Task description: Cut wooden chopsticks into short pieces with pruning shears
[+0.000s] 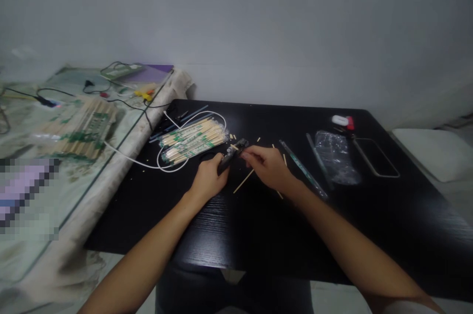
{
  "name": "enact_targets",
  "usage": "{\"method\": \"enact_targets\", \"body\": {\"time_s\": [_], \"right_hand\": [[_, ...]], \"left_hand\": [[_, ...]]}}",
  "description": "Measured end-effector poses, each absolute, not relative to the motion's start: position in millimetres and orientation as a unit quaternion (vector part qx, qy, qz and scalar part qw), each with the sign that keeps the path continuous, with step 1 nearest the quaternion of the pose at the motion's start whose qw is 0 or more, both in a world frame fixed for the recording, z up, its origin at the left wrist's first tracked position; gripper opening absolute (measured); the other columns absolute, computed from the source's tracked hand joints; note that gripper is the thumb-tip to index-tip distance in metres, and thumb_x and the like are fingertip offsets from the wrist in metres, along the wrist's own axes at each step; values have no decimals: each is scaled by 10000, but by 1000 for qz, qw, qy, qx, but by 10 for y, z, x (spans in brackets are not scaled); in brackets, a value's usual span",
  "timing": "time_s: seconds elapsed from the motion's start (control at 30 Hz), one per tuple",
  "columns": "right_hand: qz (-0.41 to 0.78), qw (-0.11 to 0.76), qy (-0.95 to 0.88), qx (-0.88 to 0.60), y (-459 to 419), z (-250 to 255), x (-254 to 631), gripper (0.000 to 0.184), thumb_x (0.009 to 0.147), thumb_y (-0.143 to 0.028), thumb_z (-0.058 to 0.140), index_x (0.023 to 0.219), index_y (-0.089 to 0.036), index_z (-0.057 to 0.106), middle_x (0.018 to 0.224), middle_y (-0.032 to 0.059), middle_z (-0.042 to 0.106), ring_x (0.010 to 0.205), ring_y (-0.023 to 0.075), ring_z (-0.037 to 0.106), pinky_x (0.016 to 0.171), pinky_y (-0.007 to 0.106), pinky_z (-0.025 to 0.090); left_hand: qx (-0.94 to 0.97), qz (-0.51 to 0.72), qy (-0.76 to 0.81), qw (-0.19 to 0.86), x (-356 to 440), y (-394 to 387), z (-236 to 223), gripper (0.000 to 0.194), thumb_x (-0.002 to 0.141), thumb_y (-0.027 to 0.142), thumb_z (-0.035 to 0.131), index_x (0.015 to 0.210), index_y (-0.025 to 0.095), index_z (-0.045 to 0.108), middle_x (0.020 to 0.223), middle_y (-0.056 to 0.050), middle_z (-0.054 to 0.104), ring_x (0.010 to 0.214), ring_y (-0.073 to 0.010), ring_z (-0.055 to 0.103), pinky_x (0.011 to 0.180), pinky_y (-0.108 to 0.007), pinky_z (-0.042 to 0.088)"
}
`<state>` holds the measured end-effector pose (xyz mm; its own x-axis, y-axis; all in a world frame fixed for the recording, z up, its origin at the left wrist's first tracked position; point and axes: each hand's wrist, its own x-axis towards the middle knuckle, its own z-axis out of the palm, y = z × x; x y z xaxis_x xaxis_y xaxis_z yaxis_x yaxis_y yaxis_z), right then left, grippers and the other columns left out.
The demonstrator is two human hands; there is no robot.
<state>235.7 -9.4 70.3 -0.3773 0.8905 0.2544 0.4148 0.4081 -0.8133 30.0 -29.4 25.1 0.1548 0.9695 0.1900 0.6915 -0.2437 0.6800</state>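
Note:
My left hand (pixel 210 177) is closed round the dark handles of a pair of pliers (pixel 236 149), its jaws pointing away and to the right. A short pale bit of wood shows at the jaws. My right hand (pixel 268 163) is pinched close beside the jaws; what its fingertips hold is hidden. Below its fingers a thin wooden stick (pixel 243 182) slants down to the left, and I cannot tell whether it is held or lying on the table. More stick pieces (pixel 285 159) and small cut bits (pixel 258 139) lie around.
Packs of wrapped chopsticks (pixel 194 141) lie left on the black table (pixel 207 255), with a white cable (pixel 129 162) looped around them. To the right are a chopstick wrapper (pixel 305 171), a clear plastic bag (pixel 338 158), a phone (pixel 377 158) and a white case (pixel 340 120). A glass-topped table (pixel 70 176) adjoins on the left.

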Motion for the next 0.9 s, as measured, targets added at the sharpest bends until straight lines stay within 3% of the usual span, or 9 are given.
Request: {"method": "enact_targets", "body": {"time_s": [0.13, 0.37, 0.6, 0.9], "right_hand": [[323, 354, -786, -392, -102, 702, 2385, 290, 995, -278, 527, 793, -153, 693, 627, -23, 589, 557, 89, 497, 578, 220, 365], [410, 321, -777, -354, -104, 777, 2429, 336, 999, -345, 534, 757, -148, 659, 580, -38, 506, 528, 80, 436, 520, 214, 321], [631, 283, -653, -309, -101, 777, 2433, 422, 946, -545, 625, 849, -138, 676, 571, -58, 459, 463, 62, 361, 423, 205, 239], [827, 196, -459, -258, -129, 751, 2438, 358, 854, -468, 770, 816, -133, 648, 563, -92, 381, 458, 29, 184, 369, 152, 120]], "left_hand": [[736, 320, 555, 222, 265, -309, 269, 132, 898, 224, 539, 783, 222, 475, 666, 21, 535, 581, -138, 494, 619, -263, 350], [766, 330, 509, 214, 211, -307, 279, 49, 864, 175, 544, 832, 207, 527, 711, 12, 565, 613, -139, 503, 631, -260, 378], [776, 347, 481, 215, 192, -316, 304, 68, 842, 132, 553, 853, 198, 564, 746, 1, 613, 651, -143, 550, 649, -256, 407], [800, 336, 424, 259, 156, -296, 386, 79, 838, 133, 538, 866, 197, 578, 811, -18, 652, 716, -154, 584, 699, -257, 441]]}}
